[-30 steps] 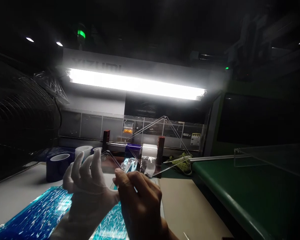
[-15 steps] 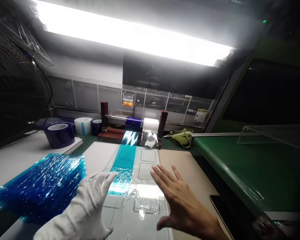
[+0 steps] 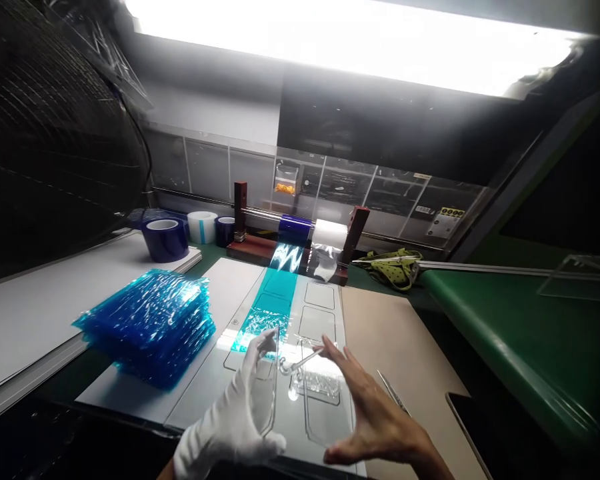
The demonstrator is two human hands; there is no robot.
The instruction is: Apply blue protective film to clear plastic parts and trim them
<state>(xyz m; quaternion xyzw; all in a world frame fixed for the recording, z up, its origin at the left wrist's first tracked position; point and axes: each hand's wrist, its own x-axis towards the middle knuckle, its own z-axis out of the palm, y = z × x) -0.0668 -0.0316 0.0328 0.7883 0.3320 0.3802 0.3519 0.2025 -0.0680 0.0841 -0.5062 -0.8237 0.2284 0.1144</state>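
Note:
My left hand, in a white glove, spans a thin clear panel between fingertips and thumb, seen nearly edge-on. My bare right hand spans another clear panel with a rounded outline; its see-through face is hard to make out. Between the hands a small clear hook-shaped piece shows over the work sheet. Under them lies a pale sheet marked with rounded rectangles. A strip of blue film runs over it from a blue roll. Beside that hangs a clear film roll.
Stacked blue film-covered pieces stand at left, with spare tape rolls behind. A wooden stand carries the film rolls. Tweezers and a dark phone-like slab lie right, near the green belt.
My view has shifted, so the bench appears farther right and slightly higher. Both hands have come closer together, and panel outlines now show between their fingers and thumbs.

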